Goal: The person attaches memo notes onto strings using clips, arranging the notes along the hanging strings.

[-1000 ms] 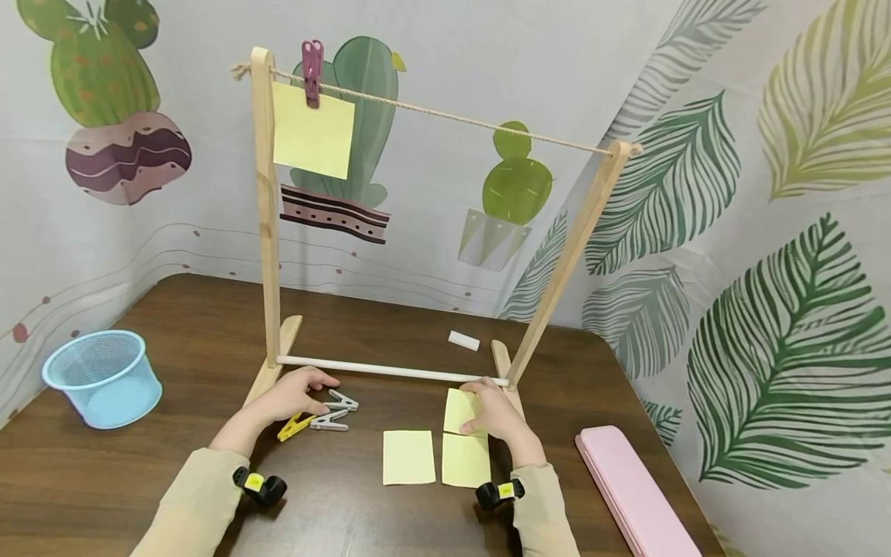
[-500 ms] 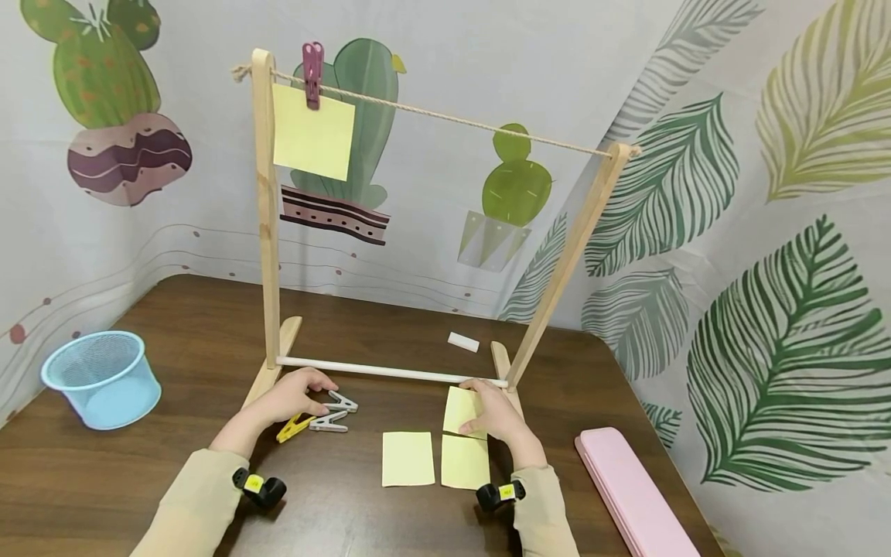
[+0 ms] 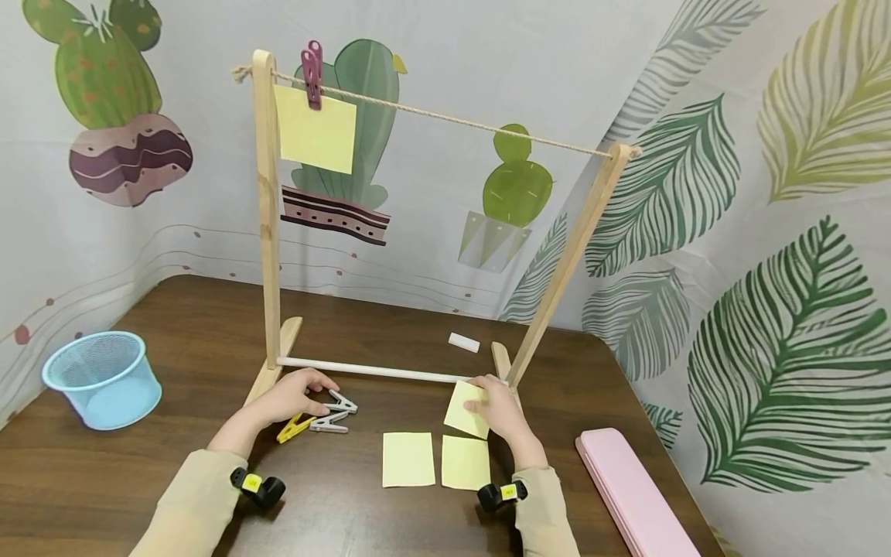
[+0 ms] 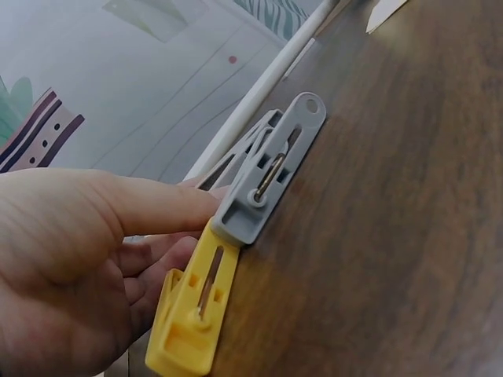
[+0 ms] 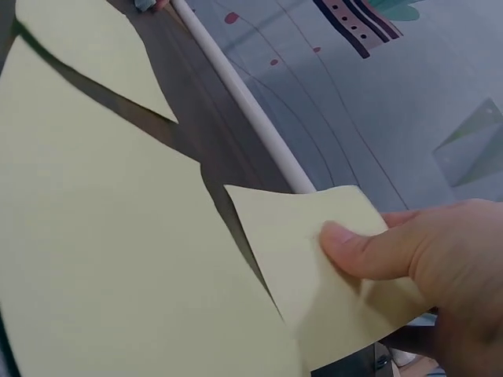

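Note:
My right hand [image 3: 503,406] pinches a yellow square paper note [image 3: 465,410], thumb on its face, and the note tilts up in the right wrist view. Two similar notes lie flat on the table, one just in front of that hand [image 3: 465,463] and one to its left [image 3: 408,459]. On the left, my left hand [image 3: 295,396] is beside two grey clothespins [image 3: 330,422] and a yellow clothespin [image 4: 196,306]. Its thumb tip reaches the grey clothespin [image 4: 271,173] in the left wrist view, with thumb and index finger apart in the head view.
A wooden stand [image 3: 267,216] with a rope [image 3: 445,116] rises behind the hands; a purple clothespin [image 3: 312,73] holds a yellow note [image 3: 316,131] on it. A blue mesh basket [image 3: 104,383] stands left, a pink case [image 3: 636,495] right. A white block [image 3: 464,342] lies behind the stand's rod.
My right hand has lifted and turned the far note, which lay flat before. My left hand stays by the clothespins. The hanging note has swung slightly.

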### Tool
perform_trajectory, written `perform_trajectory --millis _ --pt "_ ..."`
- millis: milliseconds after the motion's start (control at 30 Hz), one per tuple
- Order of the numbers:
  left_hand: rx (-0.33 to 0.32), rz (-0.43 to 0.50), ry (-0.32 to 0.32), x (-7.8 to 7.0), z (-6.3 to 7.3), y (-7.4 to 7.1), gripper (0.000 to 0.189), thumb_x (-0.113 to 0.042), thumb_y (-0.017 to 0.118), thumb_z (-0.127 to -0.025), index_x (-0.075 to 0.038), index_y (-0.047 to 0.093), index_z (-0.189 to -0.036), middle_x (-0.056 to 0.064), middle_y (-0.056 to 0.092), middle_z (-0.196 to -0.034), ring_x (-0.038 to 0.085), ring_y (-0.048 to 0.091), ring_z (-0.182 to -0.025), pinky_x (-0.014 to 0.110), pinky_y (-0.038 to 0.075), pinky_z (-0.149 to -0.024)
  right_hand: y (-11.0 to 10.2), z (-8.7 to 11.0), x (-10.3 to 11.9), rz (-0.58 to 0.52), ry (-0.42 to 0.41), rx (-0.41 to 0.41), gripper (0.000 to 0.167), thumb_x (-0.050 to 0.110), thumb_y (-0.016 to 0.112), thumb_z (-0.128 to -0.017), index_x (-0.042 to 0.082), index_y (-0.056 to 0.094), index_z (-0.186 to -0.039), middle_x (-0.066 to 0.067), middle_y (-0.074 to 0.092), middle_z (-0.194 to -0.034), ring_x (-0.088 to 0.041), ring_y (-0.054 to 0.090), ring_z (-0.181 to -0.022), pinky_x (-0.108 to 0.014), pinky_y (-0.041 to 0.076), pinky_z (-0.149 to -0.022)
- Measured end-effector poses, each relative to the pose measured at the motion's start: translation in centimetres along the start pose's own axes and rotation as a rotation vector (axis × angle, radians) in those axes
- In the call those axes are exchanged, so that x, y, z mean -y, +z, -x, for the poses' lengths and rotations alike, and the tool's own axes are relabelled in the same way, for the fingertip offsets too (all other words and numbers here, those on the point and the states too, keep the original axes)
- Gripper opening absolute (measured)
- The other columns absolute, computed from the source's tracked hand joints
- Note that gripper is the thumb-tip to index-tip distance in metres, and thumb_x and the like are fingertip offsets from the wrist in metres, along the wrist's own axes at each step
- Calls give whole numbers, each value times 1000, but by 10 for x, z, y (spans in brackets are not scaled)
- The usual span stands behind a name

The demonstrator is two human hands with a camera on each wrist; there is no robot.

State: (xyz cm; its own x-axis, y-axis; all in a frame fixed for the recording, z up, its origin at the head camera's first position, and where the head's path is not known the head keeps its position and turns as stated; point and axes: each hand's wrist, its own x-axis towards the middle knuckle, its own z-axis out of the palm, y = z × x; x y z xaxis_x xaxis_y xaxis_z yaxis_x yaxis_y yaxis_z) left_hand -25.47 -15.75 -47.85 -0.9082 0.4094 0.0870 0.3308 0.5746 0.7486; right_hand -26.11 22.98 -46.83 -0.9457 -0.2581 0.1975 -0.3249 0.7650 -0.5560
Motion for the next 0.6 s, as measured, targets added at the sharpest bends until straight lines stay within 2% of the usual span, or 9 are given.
perform_trajectory --millis 200,433,600 --pt "28 78 -21 2 0 -2 34 -11 80 -78 -1 69 -108 13 66 -106 27 57 -100 38 47 -84 -5 0 1 -47 9 -28 20 12 72 -86 3 69 -104 -7 66 -100 -23 60 -94 -41 48 -83" --pt "46 138 -4 2 1 -5 37 -13 77 -82 2 66 -114 15 66 -108 28 59 -101 37 48 -85 -12 0 3 -138 34 -31 14 10 71 -87 5 67 -100 -7 68 -93 -15 55 -77 -30 47 -69" --pt "42 170 28 2 1 -7 37 -11 73 -86 7 63 -116 19 67 -109 33 61 -103 35 50 -84 -18 1 6 -146 36 -80 13 9 72 -86 7 67 -98 -6 68 -89 -16 55 -81 -32 46 -74"
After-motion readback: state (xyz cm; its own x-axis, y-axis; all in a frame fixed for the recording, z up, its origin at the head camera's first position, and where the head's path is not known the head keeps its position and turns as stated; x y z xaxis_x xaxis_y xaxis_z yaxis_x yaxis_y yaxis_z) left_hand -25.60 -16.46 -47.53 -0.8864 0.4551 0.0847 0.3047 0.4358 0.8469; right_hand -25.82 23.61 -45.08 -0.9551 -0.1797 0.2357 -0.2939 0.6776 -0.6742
